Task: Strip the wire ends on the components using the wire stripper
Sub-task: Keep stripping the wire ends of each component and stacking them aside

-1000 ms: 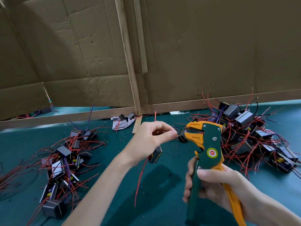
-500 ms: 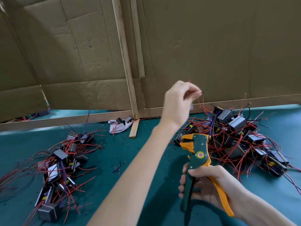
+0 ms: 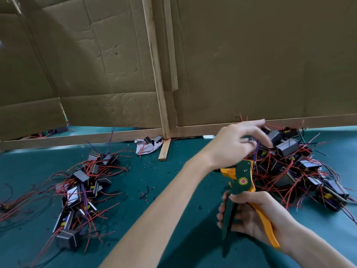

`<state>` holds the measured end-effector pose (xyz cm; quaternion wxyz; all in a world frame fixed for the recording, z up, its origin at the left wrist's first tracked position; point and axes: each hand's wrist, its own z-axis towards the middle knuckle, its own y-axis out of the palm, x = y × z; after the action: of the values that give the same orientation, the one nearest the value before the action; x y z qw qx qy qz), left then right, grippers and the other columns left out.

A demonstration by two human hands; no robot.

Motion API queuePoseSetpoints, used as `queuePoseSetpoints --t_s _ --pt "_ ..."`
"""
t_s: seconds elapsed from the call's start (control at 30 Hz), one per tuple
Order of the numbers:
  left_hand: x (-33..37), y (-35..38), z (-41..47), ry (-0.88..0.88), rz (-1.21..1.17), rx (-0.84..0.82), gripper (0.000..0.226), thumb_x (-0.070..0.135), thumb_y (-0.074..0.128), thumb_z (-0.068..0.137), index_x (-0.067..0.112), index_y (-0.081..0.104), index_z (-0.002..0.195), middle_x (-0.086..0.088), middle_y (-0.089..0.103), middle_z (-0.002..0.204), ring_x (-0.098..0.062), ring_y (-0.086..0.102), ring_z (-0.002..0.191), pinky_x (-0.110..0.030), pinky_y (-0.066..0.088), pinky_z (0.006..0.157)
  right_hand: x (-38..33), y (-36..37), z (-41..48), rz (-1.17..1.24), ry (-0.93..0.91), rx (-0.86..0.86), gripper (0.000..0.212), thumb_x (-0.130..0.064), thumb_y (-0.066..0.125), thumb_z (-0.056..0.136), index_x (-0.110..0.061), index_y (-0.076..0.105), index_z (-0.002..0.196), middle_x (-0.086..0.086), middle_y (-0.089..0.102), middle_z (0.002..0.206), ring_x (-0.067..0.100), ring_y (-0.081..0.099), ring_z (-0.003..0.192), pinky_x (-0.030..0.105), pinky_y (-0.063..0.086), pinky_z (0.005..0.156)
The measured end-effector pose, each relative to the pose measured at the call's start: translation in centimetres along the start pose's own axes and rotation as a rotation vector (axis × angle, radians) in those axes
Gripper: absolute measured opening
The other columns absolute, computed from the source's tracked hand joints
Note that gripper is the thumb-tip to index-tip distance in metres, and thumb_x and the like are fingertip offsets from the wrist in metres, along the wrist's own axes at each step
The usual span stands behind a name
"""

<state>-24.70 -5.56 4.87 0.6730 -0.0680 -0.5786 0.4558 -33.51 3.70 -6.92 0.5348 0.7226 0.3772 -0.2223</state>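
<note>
Wire stripper gripped upright by right hand, handles enclosed by curled fingers. Left hand held just above stripper head, over right pile of components (fingers blurred; hold on any wire cannot be told). Second pile seen at left of worktop.

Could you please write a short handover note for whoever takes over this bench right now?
Right hand grips the wire stripper, head up.
Left hand is over the right pile of components, at a purple wire; grip blurred.
A second pile lies left on the green mat.
Done: insulation scraps on the mat suggest some stripping.
Left: strip the next wire end; which pile is finished is unclear.
</note>
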Motion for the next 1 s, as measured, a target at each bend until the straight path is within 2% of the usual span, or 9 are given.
queuePoseSetpoints --t_s 0.13,0.2,0.27,0.33,0.43,0.53,0.63,0.8,1.0 --pt "-3.9 -7.1 -4.5 -0.338 0.332 0.109 0.029 0.002 0.044 0.093 0.019 0.065 0.101 -0.001 0.061 0.125 -0.017 0.058 0.109 -0.026 0.044 0.094 0.0 0.0 0.2 -0.006 0.002 0.017 0.018 0.002 0.067 0.057 0.004 0.071 0.074 0.027 0.063 0.080 0.041 0.067 0.069 0.052 0.058 0.066" --pt "-7.6 -10.9 -6.6 -0.668 0.571 0.073 0.030 0.007 0.041 0.095 0.015 0.056 0.120 -0.007 0.055 0.132 -0.023 0.052 0.116 -0.027 0.041 0.092 0.0 0.1 0.4 -0.008 -0.007 0.037 0.016 -0.004 0.066 0.059 0.003 0.072 0.073 0.027 0.063 0.079 0.041 0.067 0.069 0.052 0.058 0.065" --pt "-11.3 -13.7 -8.7 -1.019 0.774 0.076 0.043 0.007 0.038 0.095 0.010 0.038 0.138 -0.019 0.038 0.144 -0.034 0.037 0.131 -0.039 0.035 0.103 -0.1 0.2 0.4 -0.014 -0.011 0.046 0.016 -0.004 0.066 0.059 0.002 0.072 0.072 0.027 0.064 0.078 0.041 0.067 0.069 0.051 0.058 0.065" --pt "-14.2 -15.4 -10.3 -1.197 0.899 0.176 0.053 0.016 0.043 0.097 0.008 0.022 0.145 -0.024 0.023 0.149 -0.040 0.021 0.138 -0.051 0.027 0.110 -0.1 0.2 0.4 -0.017 -0.017 0.046 0.016 -0.004 0.066 0.060 0.002 0.072 0.073 0.026 0.064 0.079 0.041 0.067 0.070 0.052 0.058 0.066" --pt "-17.6 -17.7 -11.5 -1.161 0.968 0.274 0.071 0.045 0.050 0.095 0.018 0.014 0.150 -0.021 0.017 0.154 -0.042 0.013 0.142 -0.057 0.020 0.113 0.0 0.3 0.2 -0.022 -0.009 0.039 0.015 -0.004 0.065 0.063 0.002 0.072 0.075 0.027 0.063 0.080 0.041 0.067 0.071 0.053 0.057 0.068" --pt "-19.9 -19.3 -11.9 -1.210 0.831 0.169 0.087 0.062 0.053 0.087 0.028 0.006 0.152 -0.015 0.018 0.158 -0.044 0.017 0.143 -0.057 0.019 0.114 0.0 0.1 0.1 -0.019 0.000 0.026 0.017 0.001 0.067 0.060 0.003 0.071 0.076 0.027 0.062 0.081 0.042 0.066 0.071 0.053 0.057 0.068" --pt "-21.6 -19.9 -12.1 -1.232 0.767 0.052 0.090 0.063 0.055 0.086 0.032 0.003 0.153 -0.012 0.025 0.157 -0.044 0.020 0.142 -0.053 0.022 0.114 -0.3 0.0 0.1 -0.014 0.006 0.025 0.022 0.005 0.072 0.055 0.005 0.071 0.077 0.027 0.062 0.081 0.042 0.066 0.071 0.054 0.057 0.069" --pt "-22.2 -19.9 -12.3 -1.220 0.805 0.146 0.091 0.058 0.066 0.078 0.025 0.021 0.150 -0.010 0.034 0.150 -0.037 0.021 0.140 -0.051 0.033 0.105 -0.4 0.0 0.1 -0.008 0.009 0.040 0.016 -0.002 0.066 0.062 0.005 0.071 0.075 0.027 0.061 0.081 0.042 0.065 0.070 0.054 0.057 0.068" --pt "-20.6 -19.6 -12.3 -0.964 0.789 -0.128 0.066 0.050 0.069 0.079 0.025 0.045 0.135 0.000 0.047 0.138 -0.028 0.035 0.127 -0.037 0.034 0.103 -0.2 0.3 0.1 -0.007 0.011 0.034 0.015 -0.004 0.063 0.064 0.004 0.070 0.074 0.027 0.061 0.080 0.041 0.065 0.070 0.052 0.057 0.067"
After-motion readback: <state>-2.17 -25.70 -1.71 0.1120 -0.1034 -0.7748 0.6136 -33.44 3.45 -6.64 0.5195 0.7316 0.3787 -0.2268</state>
